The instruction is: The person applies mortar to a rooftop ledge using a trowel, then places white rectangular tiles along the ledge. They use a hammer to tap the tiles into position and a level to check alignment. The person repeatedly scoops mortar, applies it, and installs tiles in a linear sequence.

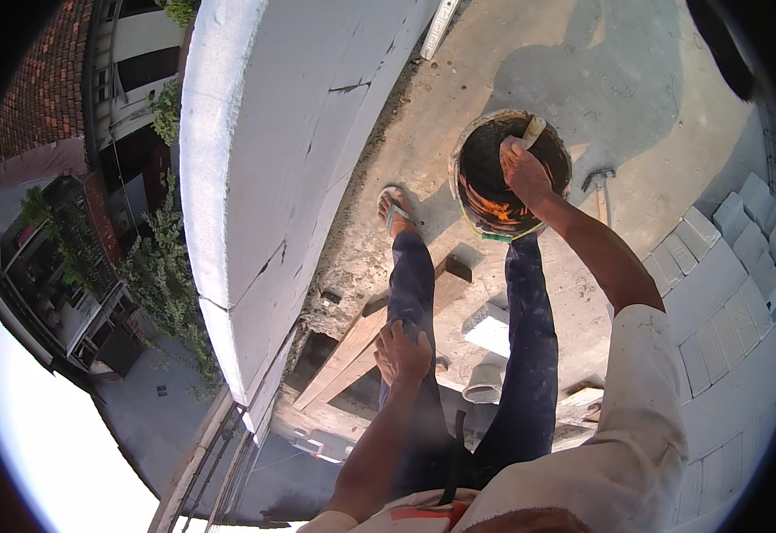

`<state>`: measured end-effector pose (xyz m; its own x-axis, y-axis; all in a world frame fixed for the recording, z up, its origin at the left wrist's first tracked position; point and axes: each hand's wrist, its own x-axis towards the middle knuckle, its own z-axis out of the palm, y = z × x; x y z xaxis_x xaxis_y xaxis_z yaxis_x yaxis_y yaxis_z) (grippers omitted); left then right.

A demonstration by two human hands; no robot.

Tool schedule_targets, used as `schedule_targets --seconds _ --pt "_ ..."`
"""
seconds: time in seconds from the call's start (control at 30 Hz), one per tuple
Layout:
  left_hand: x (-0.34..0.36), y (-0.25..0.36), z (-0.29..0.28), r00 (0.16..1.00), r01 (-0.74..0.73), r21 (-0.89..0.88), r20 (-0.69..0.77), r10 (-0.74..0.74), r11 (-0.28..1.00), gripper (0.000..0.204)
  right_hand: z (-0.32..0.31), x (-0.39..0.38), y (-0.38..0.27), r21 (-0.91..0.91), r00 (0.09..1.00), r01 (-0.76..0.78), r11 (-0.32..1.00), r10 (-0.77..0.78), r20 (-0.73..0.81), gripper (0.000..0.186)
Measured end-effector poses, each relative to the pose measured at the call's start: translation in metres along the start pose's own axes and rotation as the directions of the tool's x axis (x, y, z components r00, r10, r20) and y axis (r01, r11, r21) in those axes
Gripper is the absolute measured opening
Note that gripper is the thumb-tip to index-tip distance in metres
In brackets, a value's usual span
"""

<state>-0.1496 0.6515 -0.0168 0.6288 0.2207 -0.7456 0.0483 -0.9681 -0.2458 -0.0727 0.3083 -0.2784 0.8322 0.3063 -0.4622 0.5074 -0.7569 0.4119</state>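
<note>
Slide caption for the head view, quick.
Right hand at the bucket, left hand on the left leg, beside the pale wall.

The right hand (523,171) masks part of a pale piece (534,131) too unclear to name, the bucket (469,162) swallows the right foot, the forearm (588,238) crosses the hammer (601,197), and the far edge clips a white strip (439,32)!

In front of you, a round, dark-walled bucket (479,151) with a pale, crusted rim stands upright, mouth up, its inner wall lit orange nearest you. Its thin carrying handle with a green grip (496,237) hangs down on your side. You grasp a pale, straight-edged tool handle (535,130) slanting over the mouth; its lower end is hidden.
</note>
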Motion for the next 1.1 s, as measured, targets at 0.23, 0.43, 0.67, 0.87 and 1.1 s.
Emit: schedule_targets --seconds 0.23,0.43,0.67,0.87,1.1 --pt "0.007 -0.012 0.004 1.0 0.023 -0.019 0.021 -0.022 1.0 0.056 0.058 0.007 -0.031 -0.024 0.881 0.085 0.996 -0.064 0.469 0.039" --pt "0.013 -0.02 0.0 0.997 0.037 -0.081 0.074 -0.031 0.996 0.057 -0.021 -0.074 0.025 0.383 0.686 -0.627 0.678 0.248 0.684 0.017" --pt "0.015 -0.026 -0.004 0.992 0.062 -0.085 0.119 -0.052 0.994 0.062 -0.011 -0.145 0.08 0.601 0.752 -0.624 0.499 0.176 0.635 0.035" --pt "0.02 -0.023 -0.017 0.99 0.022 -0.105 0.141 -0.007 0.994 0.062 -0.048 -0.216 0.114 0.496 0.56 -0.826 0.267 0.291 0.776 0.035" --pt "0.019 -0.021 -0.02 0.993 0.033 -0.106 0.116 -0.02 0.994 0.063 -0.124 -0.067 0.118 0.608 0.682 -0.161 -0.777 0.358 0.638 0.035"
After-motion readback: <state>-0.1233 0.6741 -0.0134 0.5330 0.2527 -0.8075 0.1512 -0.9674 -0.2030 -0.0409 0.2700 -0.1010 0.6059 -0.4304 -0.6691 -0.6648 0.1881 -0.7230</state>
